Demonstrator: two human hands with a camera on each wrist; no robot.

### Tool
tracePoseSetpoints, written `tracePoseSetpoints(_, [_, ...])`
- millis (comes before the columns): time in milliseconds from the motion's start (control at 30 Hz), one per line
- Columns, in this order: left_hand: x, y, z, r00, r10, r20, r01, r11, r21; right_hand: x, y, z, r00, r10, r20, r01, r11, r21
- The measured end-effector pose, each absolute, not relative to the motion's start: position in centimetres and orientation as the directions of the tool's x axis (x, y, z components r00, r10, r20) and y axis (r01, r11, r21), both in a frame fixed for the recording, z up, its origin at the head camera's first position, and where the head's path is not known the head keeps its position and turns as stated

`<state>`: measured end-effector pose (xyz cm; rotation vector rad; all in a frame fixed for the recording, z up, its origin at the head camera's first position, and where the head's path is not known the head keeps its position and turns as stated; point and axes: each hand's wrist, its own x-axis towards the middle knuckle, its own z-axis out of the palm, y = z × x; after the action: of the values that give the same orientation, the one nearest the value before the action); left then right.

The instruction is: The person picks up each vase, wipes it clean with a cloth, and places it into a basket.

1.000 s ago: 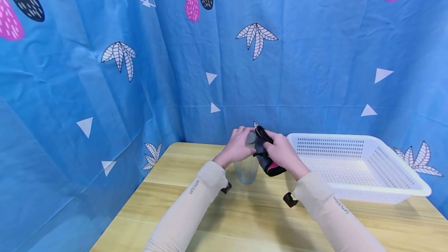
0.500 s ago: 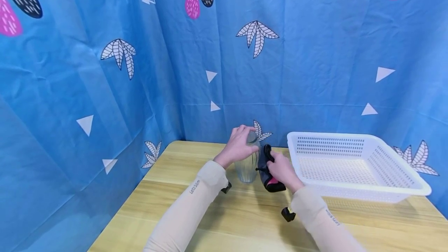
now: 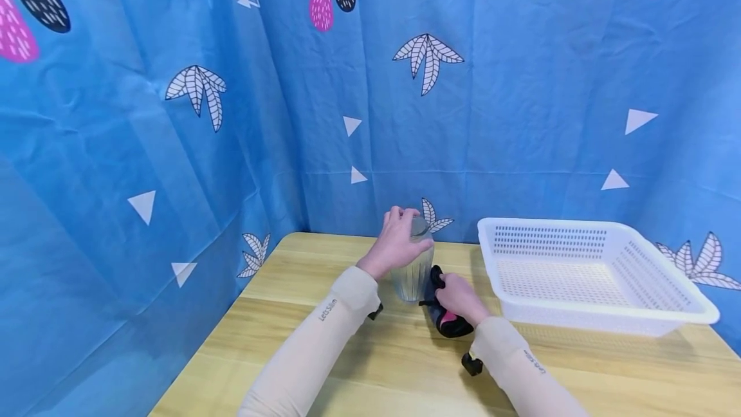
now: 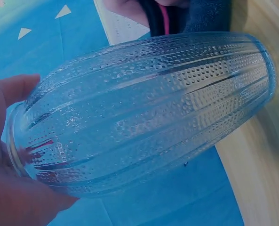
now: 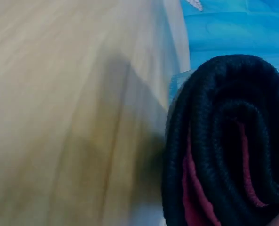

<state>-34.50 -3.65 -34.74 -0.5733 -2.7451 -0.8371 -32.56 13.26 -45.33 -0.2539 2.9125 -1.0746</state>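
My left hand [image 3: 396, 243] grips a clear ribbed glass vase [image 3: 412, 282] around its neck, thumb on one side and fingers over the rim. The vase stands upright, its dimpled sides filling the left wrist view. Just right of its base, my right hand [image 3: 460, 298] holds a rolled-up piece of thick dark fabric [image 3: 444, 328] with black edging and a pink inner side. In the right wrist view, the spiral end of the fabric roll [image 5: 200, 117] shows close up, low over the wood, with the vase partly hidden behind it.
A white perforated plastic basket [image 3: 579, 319] stands to the right of the right hand. Everything rests on a light wooden table [image 3: 382, 372]. A blue patterned curtain [image 3: 521, 114] hangs behind and along the left side.
The right hand has lowered the fabric roll from beside the vase's top down to near its base, coming closer to me. The left hand keeps its hold on the vase, almost still.
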Motion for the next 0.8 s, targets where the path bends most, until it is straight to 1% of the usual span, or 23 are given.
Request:
tracePoseSetpoints(133, [-34.4,-3.6,-34.7,-0.9,0.283,0.331,0.41,0.807,0.424,-32.2,13.5,-44.2,-0.987,-0.163,0.011,-0.126,0.718,-0.685])
tracePoseSetpoints(267, [-34.4,-3.5,-34.5,-0.894,0.285,0.345,0.411,0.828,0.381,-31.9,13.8,-42.1,-0.984,-0.175,0.031,-0.143,0.677,-0.722])
tracePoseSetpoints(367, [-34.4,-3.4,-34.2,-0.89,0.307,0.338,0.43,0.814,0.391,-31.7,14.2,-40.3,-0.982,-0.181,0.051,-0.162,0.676,-0.719])
tracePoseSetpoints(533, [-34.6,-3.4,-33.9,-0.881,0.357,0.309,0.463,0.782,0.417,-31.2,14.6,-36.8,-0.972,-0.204,0.118,-0.227,0.674,-0.703])
tracePoseSetpoints(667, [-34.7,-3.4,-33.8,-0.883,0.377,0.28,0.468,0.755,0.46,-30.9,14.8,-34.2,-0.957,-0.228,0.178,-0.285,0.648,-0.706])
tracePoseSetpoints(800, [-34.9,-3.4,-33.8,-0.884,0.381,0.27,0.467,0.728,0.502,-30.7,15.0,-32.6,-0.943,-0.226,0.245,-0.333,0.599,-0.728])
